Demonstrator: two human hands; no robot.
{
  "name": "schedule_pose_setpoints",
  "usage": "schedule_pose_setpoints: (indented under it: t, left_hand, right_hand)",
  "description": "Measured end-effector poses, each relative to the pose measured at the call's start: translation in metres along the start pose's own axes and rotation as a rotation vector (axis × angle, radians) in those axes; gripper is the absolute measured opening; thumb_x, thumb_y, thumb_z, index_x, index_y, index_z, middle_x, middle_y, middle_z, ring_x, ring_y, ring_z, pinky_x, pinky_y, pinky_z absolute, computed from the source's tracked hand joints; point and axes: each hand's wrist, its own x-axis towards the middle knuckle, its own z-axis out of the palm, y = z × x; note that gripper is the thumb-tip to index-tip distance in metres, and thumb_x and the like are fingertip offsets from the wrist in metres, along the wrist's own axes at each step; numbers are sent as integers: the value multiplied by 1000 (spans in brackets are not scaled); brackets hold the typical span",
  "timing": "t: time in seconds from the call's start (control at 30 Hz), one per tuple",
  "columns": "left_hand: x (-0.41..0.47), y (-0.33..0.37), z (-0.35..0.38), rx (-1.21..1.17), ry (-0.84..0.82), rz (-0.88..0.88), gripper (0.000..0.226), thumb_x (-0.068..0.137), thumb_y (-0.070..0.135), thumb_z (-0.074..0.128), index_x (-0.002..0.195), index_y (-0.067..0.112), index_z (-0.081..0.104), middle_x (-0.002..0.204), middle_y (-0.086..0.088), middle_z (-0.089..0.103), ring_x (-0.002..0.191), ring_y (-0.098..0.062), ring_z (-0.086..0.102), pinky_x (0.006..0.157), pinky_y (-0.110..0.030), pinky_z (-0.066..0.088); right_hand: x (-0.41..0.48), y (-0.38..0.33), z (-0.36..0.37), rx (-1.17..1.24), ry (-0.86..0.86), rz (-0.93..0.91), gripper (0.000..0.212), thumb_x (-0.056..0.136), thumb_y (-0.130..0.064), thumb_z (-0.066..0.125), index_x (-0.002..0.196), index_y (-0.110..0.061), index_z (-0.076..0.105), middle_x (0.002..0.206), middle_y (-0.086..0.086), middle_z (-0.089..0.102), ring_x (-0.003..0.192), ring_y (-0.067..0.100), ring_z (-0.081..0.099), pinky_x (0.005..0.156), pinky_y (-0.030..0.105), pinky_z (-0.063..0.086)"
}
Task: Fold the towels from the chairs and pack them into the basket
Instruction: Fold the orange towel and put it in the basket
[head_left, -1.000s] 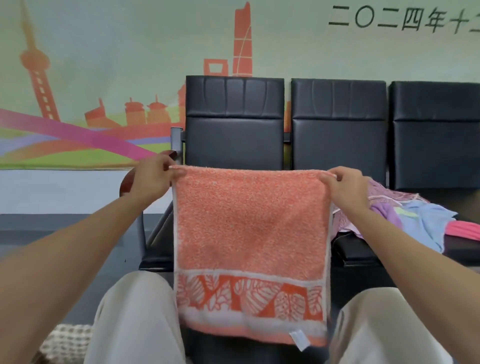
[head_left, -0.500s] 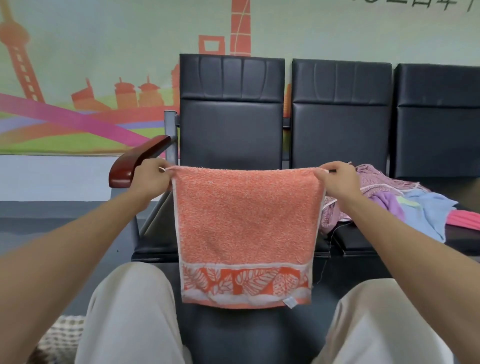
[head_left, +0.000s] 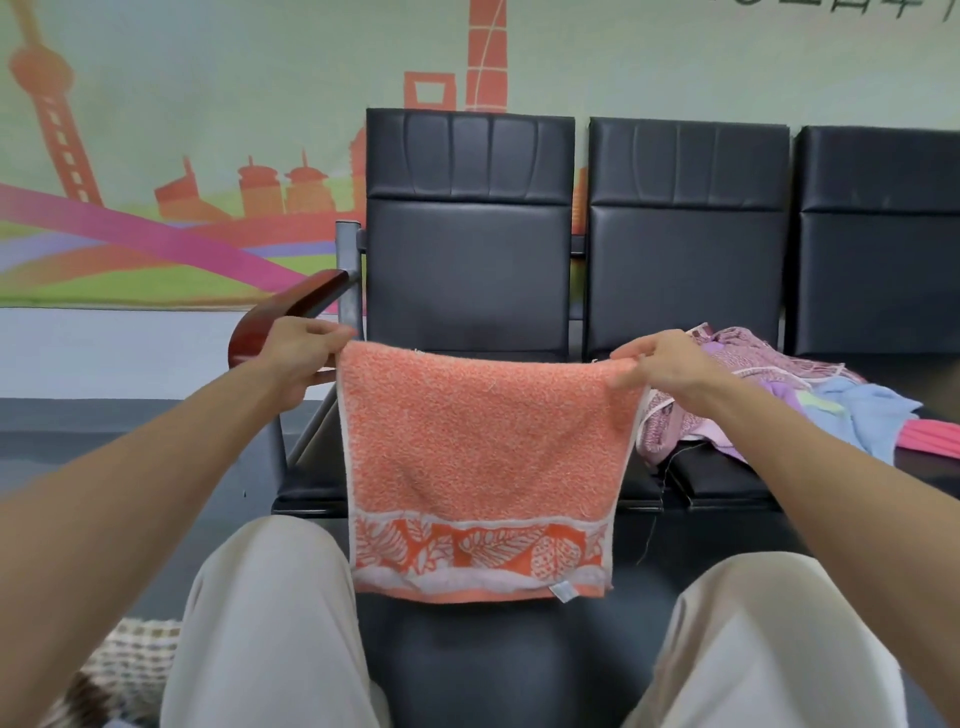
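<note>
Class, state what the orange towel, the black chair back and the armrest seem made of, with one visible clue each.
The orange towel: likely terry cotton, matte; nubbly looped pile. The black chair back: leather or vinyl, cannot tell which; soft sheen, stitched panels. The armrest: probably varnished reddish wood; glossy highlight.

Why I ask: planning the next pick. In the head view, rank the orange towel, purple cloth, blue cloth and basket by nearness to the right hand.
1. Orange towel: its top corner is pinched by the right hand.
2. Purple cloth: on the seat, just right of the hand.
3. Blue cloth: farther right.
4. Basket: on the floor, far left.
</note>
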Motion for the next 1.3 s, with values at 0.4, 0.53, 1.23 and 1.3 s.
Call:
schedule_pose_setpoints:
  t: [0.4,0.53,1.23,1.3]
  left_hand:
    - [-9,-11,1,651,300,416,20,82,21,76,94,5,76,92,-11,74,76,-15,59,79,-27,44]
    - [-5,-18,3,671,365,436,13,89,25,68,89,12,67,96,-4,67,85,-22,60,77,-38,48]
    - [128,-106,78,282,282,50,11,94,12,59,89,16,67,80,-6,69,79,-26,69,87,-43,56]
    - [146,-120,87,375,280,87,11,94,15,57,91,14,68,88,-5,71,90,-25,66,92,-38,51]
  right_hand:
    - [3,-1,9,-300,351,-157,10,80,-16,76,89,-11,78,85,9,73,82,22,65,67,28,46]
    - [2,2,9,-273,411,-150,15,80,-27,77,89,-14,77,80,5,71,78,23,66,75,37,55]
    - [131,67,85,-60,301,105,19,76,-12,68,58,-16,60,67,14,68,72,32,68,73,44,57]
    - [149,72,98,-109,314,92,28,81,-7,63,56,-17,54,66,11,64,74,31,63,71,35,50]
